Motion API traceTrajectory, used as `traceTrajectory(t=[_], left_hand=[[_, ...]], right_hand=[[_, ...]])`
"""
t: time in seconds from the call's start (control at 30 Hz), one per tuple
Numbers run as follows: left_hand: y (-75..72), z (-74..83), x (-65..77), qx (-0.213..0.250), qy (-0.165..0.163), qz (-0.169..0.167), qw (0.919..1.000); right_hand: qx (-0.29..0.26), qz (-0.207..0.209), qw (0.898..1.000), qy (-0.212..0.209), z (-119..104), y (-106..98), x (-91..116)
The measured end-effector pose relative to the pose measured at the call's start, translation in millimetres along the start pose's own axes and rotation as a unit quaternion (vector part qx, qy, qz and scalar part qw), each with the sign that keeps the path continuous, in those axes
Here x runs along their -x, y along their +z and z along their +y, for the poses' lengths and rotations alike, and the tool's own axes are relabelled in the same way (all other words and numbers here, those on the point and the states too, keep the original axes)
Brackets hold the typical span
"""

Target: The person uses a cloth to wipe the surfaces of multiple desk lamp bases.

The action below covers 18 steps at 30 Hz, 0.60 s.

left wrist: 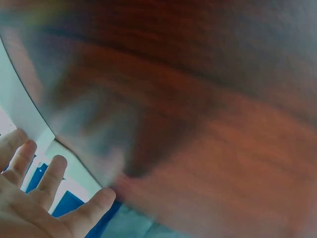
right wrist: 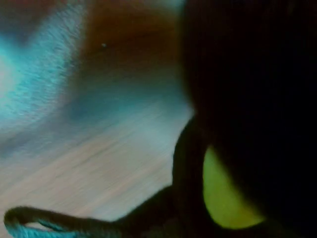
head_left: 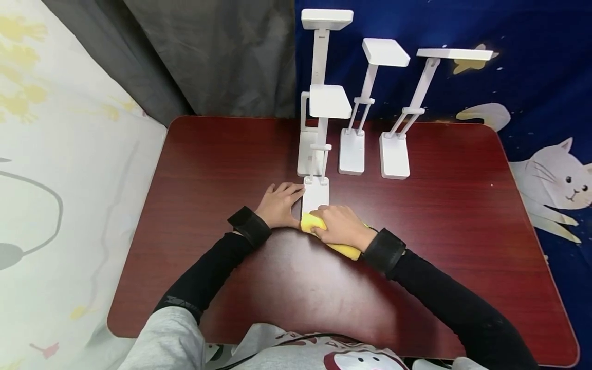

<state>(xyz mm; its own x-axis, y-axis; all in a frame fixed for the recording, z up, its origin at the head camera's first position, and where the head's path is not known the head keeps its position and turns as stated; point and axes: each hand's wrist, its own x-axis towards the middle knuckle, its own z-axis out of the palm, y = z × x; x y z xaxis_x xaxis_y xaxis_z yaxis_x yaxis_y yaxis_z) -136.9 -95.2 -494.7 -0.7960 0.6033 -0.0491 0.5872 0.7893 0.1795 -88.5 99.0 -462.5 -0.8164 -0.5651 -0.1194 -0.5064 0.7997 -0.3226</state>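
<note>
A white folding desk lamp (head_left: 316,194) stands at the middle of the table, nearest to me. My left hand (head_left: 280,204) has its fingers spread and its fingertips at the left edge of the lamp's base. In the left wrist view those fingers (left wrist: 52,183) look straight and apart. My right hand (head_left: 342,226) grips a yellow cloth (head_left: 347,251) over the near end of the base. Part of the cloth trails out under the palm towards the right wrist. The right wrist view is dark and blurred, with only a yellow patch showing.
Behind stand three more white desk lamps: one at the back left (head_left: 307,154), one in the middle (head_left: 352,154) and one at the right (head_left: 394,156). The dark red table (head_left: 222,164) has rounded corners. Grey and blue curtains hang along its far edge.
</note>
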Motion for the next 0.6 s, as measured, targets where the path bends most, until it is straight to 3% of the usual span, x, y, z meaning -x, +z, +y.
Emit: traceTrajectory(t=[0.17, 0.27, 0.43, 0.6], left_hand=[[-1.7, 1.1, -0.4, -0.03, 0.003, -0.002, 0.9995], [-2.4, 1.6, 0.2, -0.056, 0.008, -0.007, 0.9984], [-7.2, 2.2, 9.1, -0.089, 0.017, -0.017, 0.9957], [-10.6, -6.4, 30.3, -0.101, 0.019, -0.004, 0.9947]], right_hand=[[-0.077, -0.093, 0.991, -0.053, 7, -5, 9], [-0.105, -0.124, 0.984, -0.07, 7, -9, 14], [-0.114, -0.088, 0.986, -0.081, 8, -17, 22], [-0.099, -0.056, 0.991, -0.075, 13, -26, 31]])
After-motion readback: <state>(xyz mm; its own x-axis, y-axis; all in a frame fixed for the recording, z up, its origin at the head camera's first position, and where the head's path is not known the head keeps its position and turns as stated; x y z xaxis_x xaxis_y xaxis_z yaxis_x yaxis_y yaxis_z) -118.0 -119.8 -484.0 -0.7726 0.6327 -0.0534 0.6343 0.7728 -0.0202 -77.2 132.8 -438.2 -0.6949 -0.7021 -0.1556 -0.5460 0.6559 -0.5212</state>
